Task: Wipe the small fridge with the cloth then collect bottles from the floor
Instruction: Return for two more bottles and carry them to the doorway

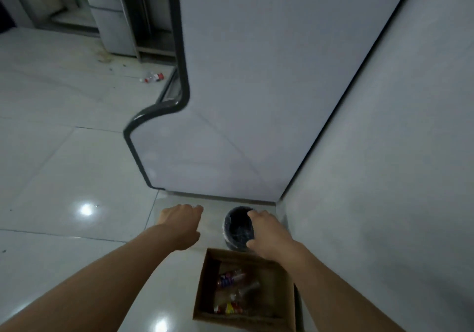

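A bin [238, 229] stands on the floor [64, 165] in the corner between the cabinet [256, 88] and the wall [384, 152]. Just nearer than the bin sits a box [205, 301] with bottles [230, 278] in it. Far left of the bin, beyond the cabinet, another bottle [152, 77] lies on the floor.

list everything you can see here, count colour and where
cardboard box: 1, brown, open, on the floor at bottom centre
bottles in the box: several, clear with red and blue labels; exact count unclear
bottle on the floor: 1, clear with red label, lying far left of the tall appliance
bin: 1, dark, beyond the box, near the wall corner
tall appliance: 1, white with dark edge trim, centre
small fridge: 1, grey-white, far top left
floor: glossy pale tiles
wall: pale, right
left hand: fingers curled, holding nothing visible
right hand: at the bin's rim
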`<state>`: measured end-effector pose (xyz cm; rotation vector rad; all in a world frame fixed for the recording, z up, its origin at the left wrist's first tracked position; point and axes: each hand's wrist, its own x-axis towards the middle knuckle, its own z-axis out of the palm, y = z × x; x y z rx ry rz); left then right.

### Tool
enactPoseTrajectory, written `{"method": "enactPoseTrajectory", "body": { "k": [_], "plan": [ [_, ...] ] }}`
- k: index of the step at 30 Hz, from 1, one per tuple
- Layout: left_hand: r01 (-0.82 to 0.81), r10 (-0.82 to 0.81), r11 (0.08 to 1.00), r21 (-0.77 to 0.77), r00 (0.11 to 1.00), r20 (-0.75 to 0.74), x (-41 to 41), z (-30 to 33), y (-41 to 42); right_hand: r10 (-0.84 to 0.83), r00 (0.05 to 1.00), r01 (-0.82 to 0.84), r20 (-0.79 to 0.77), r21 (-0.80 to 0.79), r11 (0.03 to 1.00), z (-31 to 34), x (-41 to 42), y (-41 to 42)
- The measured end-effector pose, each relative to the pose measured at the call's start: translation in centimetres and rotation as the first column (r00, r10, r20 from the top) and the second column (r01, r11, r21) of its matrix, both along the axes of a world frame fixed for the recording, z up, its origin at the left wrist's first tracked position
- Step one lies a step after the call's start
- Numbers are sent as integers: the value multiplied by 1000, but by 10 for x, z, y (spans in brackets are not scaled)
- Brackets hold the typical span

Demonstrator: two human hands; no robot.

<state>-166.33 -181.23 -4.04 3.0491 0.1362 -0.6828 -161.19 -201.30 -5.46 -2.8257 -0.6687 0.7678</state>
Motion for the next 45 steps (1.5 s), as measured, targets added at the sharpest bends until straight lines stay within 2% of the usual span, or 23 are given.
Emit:
{"method": "enactPoseTrajectory", "body": {
  "k": [5,9,19,28,35,45],
  "plan": [
    [-136,134,990,24,989,70,-38,65,21,133,987,-136,90,39,990,68,-5,28],
    [-233,226,972,38,963,144,-76,109,33,234,967,-238,100,21,971,112,-22,53],
    [-415,388,908,58,886,255,-154,175,101,410,897,-415,168,-2,910,182,-73,151],
    [-515,476,856,44,818,323,-216,200,255,451,855,-458,255,-36,888,219,-117,307],
    [-499,460,866,31,820,341,-258,218,387,427,853,-447,301,-1,894,240,-158,441],
    [-509,474,861,11,808,351,-246,216,541,412,873,-420,261,-26,907,235,-148,589]
  ]
}}
